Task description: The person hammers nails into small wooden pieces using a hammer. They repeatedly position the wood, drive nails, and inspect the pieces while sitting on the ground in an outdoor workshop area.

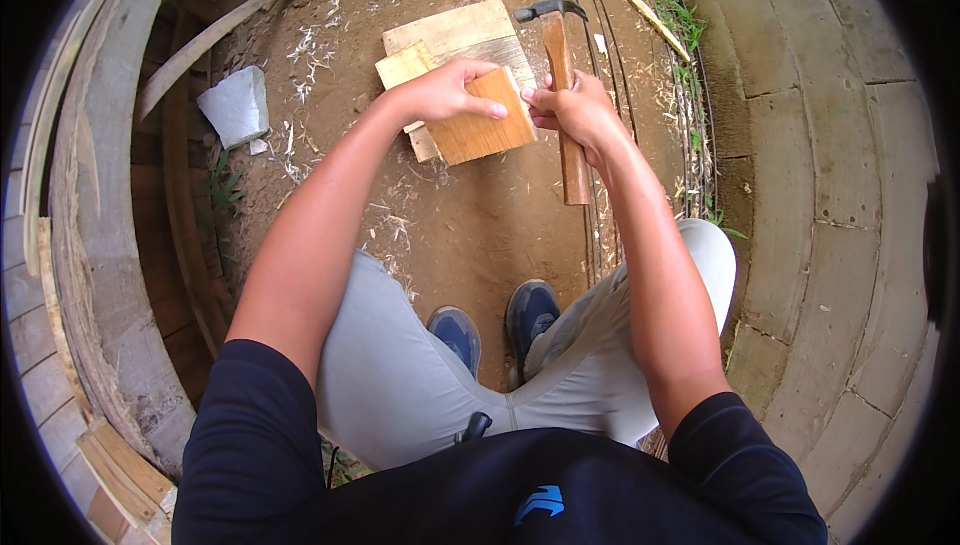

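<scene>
My left hand [450, 92] is closed around a flat piece of wood [485, 135], thumb across its upper face. This piece is held tilted over several pale boards [460, 29] on the ground. A claw hammer [557, 43] with a dark head and a wooden handle is in my right hand [585, 113], head pointing away from me, handle end toward me. The right thumb and fingertips are pinched together close to the wood's right edge. Whether something small sits between those fingertips I cannot make out.
A pale stone block [236, 107] lies on the dirt at the left, near scattered wood shavings. Weathered timber [110, 195] borders the left side. Thin dark rods or cables run along the right, beside grass and a brick wall or paving [820, 165]. My shoes [530, 317] are below the wood.
</scene>
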Demonstrator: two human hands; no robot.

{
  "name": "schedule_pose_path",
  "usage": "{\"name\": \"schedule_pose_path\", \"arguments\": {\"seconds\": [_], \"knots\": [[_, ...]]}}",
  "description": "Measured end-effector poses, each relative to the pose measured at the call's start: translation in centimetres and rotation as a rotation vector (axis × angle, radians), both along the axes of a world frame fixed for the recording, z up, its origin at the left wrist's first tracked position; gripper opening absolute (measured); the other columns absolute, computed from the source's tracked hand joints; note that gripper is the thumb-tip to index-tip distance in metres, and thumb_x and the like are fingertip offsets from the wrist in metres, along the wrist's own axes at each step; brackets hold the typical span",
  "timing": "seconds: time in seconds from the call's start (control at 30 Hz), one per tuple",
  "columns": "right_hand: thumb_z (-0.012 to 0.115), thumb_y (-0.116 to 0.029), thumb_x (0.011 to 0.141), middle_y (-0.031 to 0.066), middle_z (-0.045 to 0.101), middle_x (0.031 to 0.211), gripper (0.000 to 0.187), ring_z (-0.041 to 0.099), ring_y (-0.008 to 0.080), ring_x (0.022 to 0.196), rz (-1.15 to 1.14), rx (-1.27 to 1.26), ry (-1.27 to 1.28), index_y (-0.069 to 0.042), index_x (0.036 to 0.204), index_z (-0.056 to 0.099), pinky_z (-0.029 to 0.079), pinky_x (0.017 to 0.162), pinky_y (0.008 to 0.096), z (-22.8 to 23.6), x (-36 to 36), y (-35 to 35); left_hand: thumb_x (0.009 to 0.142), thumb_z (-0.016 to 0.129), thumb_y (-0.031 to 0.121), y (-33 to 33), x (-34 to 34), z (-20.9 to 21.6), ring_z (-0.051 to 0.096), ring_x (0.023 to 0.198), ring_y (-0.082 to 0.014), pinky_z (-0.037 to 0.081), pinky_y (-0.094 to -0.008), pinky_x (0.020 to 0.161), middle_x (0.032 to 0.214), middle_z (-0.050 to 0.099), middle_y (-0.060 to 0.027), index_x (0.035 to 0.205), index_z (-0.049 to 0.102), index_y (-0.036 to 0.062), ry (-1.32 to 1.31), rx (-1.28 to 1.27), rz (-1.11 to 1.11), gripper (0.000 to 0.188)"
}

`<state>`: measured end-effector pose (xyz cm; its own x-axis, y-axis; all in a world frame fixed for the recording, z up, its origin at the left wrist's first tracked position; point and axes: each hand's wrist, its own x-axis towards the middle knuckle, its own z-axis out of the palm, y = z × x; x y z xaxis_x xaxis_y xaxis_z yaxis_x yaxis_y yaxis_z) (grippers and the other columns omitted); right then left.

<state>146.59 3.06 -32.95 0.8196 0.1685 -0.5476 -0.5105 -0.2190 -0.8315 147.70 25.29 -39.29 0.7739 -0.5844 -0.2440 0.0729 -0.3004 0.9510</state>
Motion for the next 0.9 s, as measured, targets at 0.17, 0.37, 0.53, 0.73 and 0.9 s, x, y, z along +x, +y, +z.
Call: {"name": "schedule_pose_path", "arguments": {"seconds": [0.17,0.37,0.53,0.73,0.9], "knots": [[0.073,0.001,0.088,0.0105,0.067,0.091,0.024,0.070,0.0198,0.079,-0.065,0.129,0.067,-0.001,0.104,0.054,0.060,0.071,0.0304,-1.0,0.2,-0.7,0.084,0.085,0.028,-0.4,-0.3,0.2,0.064,0.099,-0.0136,0.049,-0.0333,0.092,0.107,0.074,-0.0040,0.118,0.069,0.0058,-0.005,-0.047,0.013,0.043],[0.070,0.003,0.089,0.0062,0.063,0.095,0.025,0.069,0.0169,0.084,-0.094,0.232,0.184,-0.005,0.101,0.051,0.061,0.077,0.0263,-1.2,0.8,-1.1,0.085,0.084,0.019,-0.5,-0.5,1.0,0.063,0.099,-0.0097,0.050,-0.0310,0.092,0.106,0.073,-0.0009,0.114,0.070,0.0047,-0.003,-0.102,0.081,0.035],[0.072,0.002,0.088,0.0087,0.066,0.098,0.023,0.070,0.0179,0.090,-0.042,0.221,0.090,-0.003,0.101,0.054,0.060,0.081,0.0276,-0.2,0.9,-0.7,0.085,0.084,0.021,-0.2,-0.6,0.4,0.064,0.097,-0.0099,0.050,-0.0310,0.090,0.103,0.073,-0.0017,0.113,0.070,0.0047,-0.022,-0.071,0.152,0.035],[0.071,-0.006,0.092,0.0136,0.071,0.102,0.022,0.072,0.0176,0.088,-0.072,-0.017,-0.126,0.002,0.108,0.059,0.060,0.084,0.0295,-1.3,0.7,-0.6,0.084,0.084,0.017,-1.3,-1.1,0.2,0.064,0.091,-0.0096,0.051,-0.0303,0.081,0.094,0.072,-0.0013,0.099,0.068,0.0038,-0.140,-0.040,0.225,0.026],[0.064,-0.022,0.101,0.0165,0.073,0.095,0.034,0.071,0.0176,0.065,-0.250,-0.174,-0.372,0.008,0.115,0.056,0.058,0.060,0.0300,1.6,0.2,-1.5,0.083,0.085,0.022,-4.7,-2.1,-0.6,0.063,0.080,-0.0108,0.050,-0.0311,0.071,0.083,0.068,-0.0027,0.086,0.060,0.0046,-0.229,0.040,0.462,0.031]]}}
